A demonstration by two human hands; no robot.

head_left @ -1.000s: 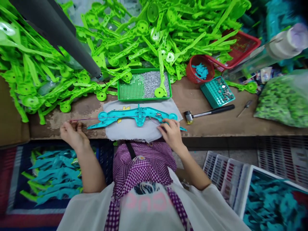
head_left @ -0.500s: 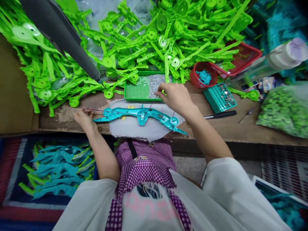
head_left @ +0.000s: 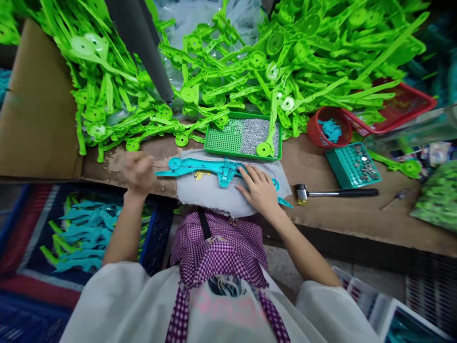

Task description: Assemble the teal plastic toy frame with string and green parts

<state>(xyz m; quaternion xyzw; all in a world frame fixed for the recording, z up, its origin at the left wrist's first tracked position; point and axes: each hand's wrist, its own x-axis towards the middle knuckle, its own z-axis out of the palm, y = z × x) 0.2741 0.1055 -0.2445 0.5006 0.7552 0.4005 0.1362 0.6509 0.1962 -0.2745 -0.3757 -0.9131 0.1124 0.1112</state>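
Here, the right hand [head_left: 260, 189], its fingers spread, had returned from the green tray [head_left: 223, 137] to the teal bow-shaped part [head_left: 224, 176], apparently steadying it. The left hand [head_left: 138, 172], at the part's nine o'clock, was blurred; its grip could not be told. The part lay across a white cloth [head_left: 214, 197] reaching the front edge of the bench [head_left: 339, 214]. Green mouldings [head_left: 257, 59] crowded ten to one o'clock beyond the tray; open bench lay toward three, around the hammer [head_left: 333, 193].
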